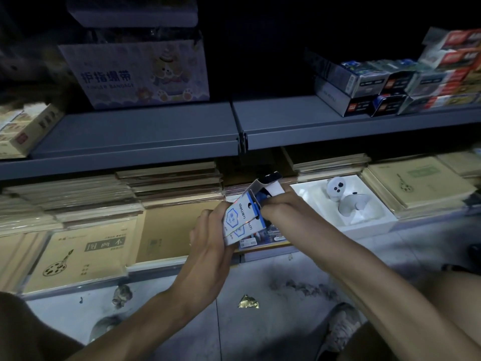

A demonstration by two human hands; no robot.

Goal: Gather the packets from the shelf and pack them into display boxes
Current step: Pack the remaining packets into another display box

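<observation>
On the floor nearest the person lies a crumpled gold wrapper (pixel 248 301). Above it, the left hand (pixel 208 233) grips the lower side of a white-and-blue display box (pixel 240 220), held tilted. The right hand (pixel 282 204) curls its fingers over the box's open upper end, where something blue shows. Behind the hands, the lower shelf (pixel 182 261) carries sketchbooks (pixel 86 259) and a white tray (pixel 364 220).

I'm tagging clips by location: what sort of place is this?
Probably a stationery shop: metal shelving carries stacked drawing books and boxed goods, while the left hand and right hand grip packets.
</observation>
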